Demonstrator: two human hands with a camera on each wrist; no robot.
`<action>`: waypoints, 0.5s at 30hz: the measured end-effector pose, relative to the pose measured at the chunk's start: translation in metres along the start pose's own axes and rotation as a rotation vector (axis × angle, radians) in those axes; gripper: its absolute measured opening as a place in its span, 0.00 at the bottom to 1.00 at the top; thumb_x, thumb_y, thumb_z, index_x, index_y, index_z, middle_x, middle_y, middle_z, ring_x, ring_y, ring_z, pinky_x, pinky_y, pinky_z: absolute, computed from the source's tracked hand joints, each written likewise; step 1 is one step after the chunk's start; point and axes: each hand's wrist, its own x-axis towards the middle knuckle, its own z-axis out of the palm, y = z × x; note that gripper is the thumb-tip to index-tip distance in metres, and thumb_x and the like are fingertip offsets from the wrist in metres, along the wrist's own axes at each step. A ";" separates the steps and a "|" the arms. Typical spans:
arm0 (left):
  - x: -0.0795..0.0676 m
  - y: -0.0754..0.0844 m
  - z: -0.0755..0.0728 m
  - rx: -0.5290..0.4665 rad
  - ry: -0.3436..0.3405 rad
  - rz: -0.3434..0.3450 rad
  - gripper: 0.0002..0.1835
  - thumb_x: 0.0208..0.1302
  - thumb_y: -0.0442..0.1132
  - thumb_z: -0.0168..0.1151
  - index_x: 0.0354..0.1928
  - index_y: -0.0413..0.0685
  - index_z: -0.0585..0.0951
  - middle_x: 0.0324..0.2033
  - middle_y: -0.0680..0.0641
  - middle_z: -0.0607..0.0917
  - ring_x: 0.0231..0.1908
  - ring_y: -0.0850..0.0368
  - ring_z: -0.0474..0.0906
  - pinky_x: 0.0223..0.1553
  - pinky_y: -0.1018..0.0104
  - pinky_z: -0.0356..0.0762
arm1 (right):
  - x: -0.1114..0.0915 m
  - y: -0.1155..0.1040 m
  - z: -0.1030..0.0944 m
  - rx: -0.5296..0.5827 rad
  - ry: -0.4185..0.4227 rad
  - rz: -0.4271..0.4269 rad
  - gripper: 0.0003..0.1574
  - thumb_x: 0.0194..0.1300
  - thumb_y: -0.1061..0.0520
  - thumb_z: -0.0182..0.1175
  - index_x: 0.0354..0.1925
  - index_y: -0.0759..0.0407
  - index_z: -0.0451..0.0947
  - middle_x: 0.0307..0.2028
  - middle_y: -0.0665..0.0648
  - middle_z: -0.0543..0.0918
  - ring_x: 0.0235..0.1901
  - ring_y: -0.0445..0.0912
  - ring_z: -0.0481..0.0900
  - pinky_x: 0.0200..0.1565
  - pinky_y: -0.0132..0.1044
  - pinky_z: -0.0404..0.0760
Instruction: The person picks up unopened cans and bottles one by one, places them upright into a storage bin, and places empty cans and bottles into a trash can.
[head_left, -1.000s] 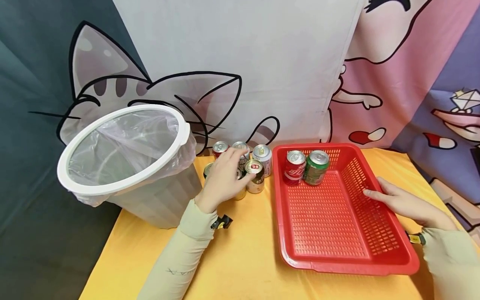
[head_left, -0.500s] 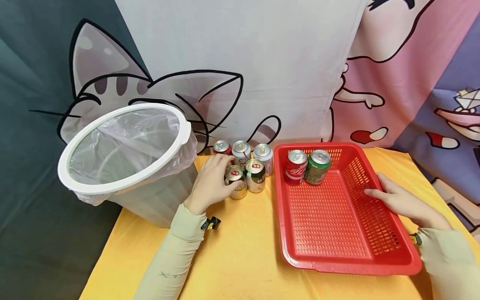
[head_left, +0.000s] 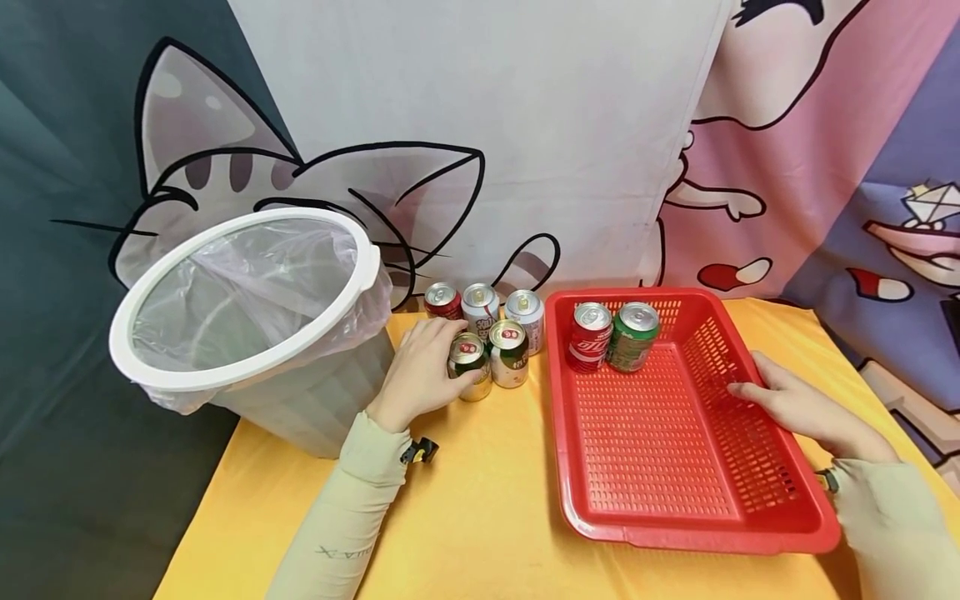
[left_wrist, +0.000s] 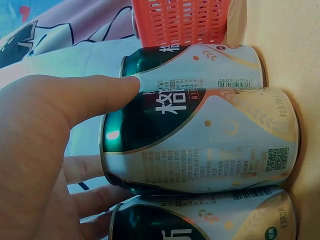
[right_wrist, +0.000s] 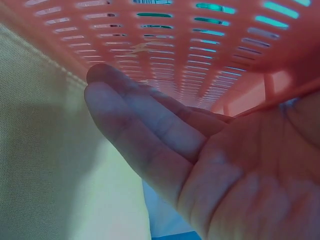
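Observation:
My left hand (head_left: 422, 368) reaches around a green, white and gold drink can (head_left: 468, 347) at the front of a small group. In the left wrist view the thumb lies along the near side of this can (left_wrist: 210, 142), with fingers behind it; the can stands upright on the cloth. A matching can (head_left: 510, 358) stands to its right, and another can (left_wrist: 200, 217) shows at the left wrist view's bottom edge, hidden under my hand in the head view. My right hand (head_left: 813, 410) grips the right rim of a red plastic basket (head_left: 558, 450), thumb inside, fingers outside.
Behind stand a red can (head_left: 443, 298), a white can (head_left: 481, 302) and a pale can (head_left: 525, 312). Inside the basket are a red can (head_left: 590, 337) and a green can (head_left: 634, 335). A lined bin (head_left: 315, 417) stands left on the yellow cloth (head_left: 480, 517).
My left hand has moved left and down from above the group onto the front can, uncovering the cans behind. The right hand stays on the basket rim.

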 end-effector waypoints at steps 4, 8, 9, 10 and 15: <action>-0.001 0.001 0.001 0.019 -0.012 -0.003 0.42 0.56 0.62 0.73 0.68 0.48 0.75 0.58 0.46 0.81 0.61 0.44 0.74 0.65 0.47 0.69 | 0.000 0.000 0.001 -0.006 0.002 0.004 0.38 0.80 0.53 0.51 0.75 0.68 0.46 0.57 0.74 0.75 0.38 0.47 0.89 0.38 0.43 0.90; -0.001 0.002 0.001 0.025 -0.013 0.000 0.42 0.56 0.62 0.73 0.68 0.48 0.75 0.57 0.45 0.81 0.61 0.44 0.74 0.65 0.46 0.69 | 0.000 0.001 0.001 -0.014 0.005 0.015 0.39 0.80 0.52 0.51 0.76 0.67 0.45 0.57 0.73 0.75 0.38 0.47 0.89 0.38 0.43 0.90; -0.001 0.002 0.001 0.026 -0.016 0.000 0.42 0.57 0.62 0.73 0.68 0.48 0.75 0.57 0.45 0.81 0.61 0.44 0.74 0.65 0.46 0.69 | 0.000 0.002 0.001 -0.016 0.005 0.018 0.39 0.80 0.52 0.51 0.75 0.67 0.46 0.57 0.73 0.75 0.38 0.47 0.89 0.38 0.42 0.90; -0.001 0.002 0.001 0.026 -0.018 -0.001 0.41 0.57 0.62 0.73 0.68 0.48 0.75 0.57 0.45 0.81 0.61 0.44 0.74 0.66 0.46 0.69 | 0.000 0.002 0.001 -0.015 0.003 0.017 0.39 0.80 0.52 0.51 0.76 0.67 0.45 0.57 0.73 0.75 0.37 0.48 0.89 0.38 0.43 0.90; 0.000 0.002 0.002 0.033 -0.019 0.001 0.41 0.56 0.60 0.74 0.67 0.46 0.75 0.58 0.44 0.82 0.62 0.42 0.73 0.67 0.45 0.68 | 0.002 0.002 0.001 -0.041 0.007 0.013 0.40 0.80 0.51 0.51 0.76 0.66 0.45 0.58 0.72 0.74 0.39 0.45 0.88 0.38 0.41 0.89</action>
